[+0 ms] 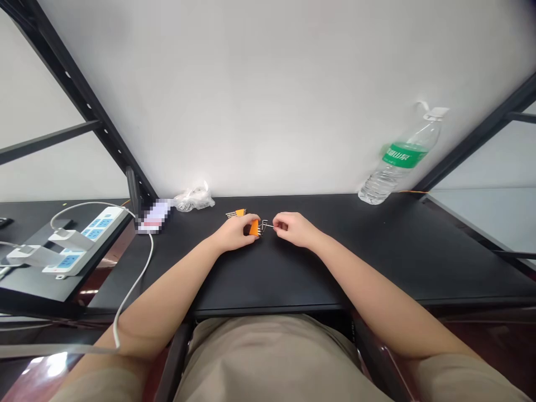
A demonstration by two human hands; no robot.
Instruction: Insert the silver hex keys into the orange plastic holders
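Observation:
Over the black tabletop, my left hand [235, 231] is closed around an orange hex key holder [254, 228], from which several short metal keys stick out on the right. Just beyond this hand's knuckles shows another orange piece [240, 213] with several dark key ends pointing left; I cannot tell whether it belongs to the same holder. My right hand [292, 228] pinches a thin L-shaped hex key [269, 225] by its end. The key's bent end lies close beside the holder; whether they touch is too small to tell.
A clear plastic water bottle [396, 159] with a green label leans tilted by the wall at right. At the back left lies a crumpled clear bag [194, 197] near a blurred card [154, 216]. A white power strip [86, 240] with plugs and a white cable [144, 268] occupies the left.

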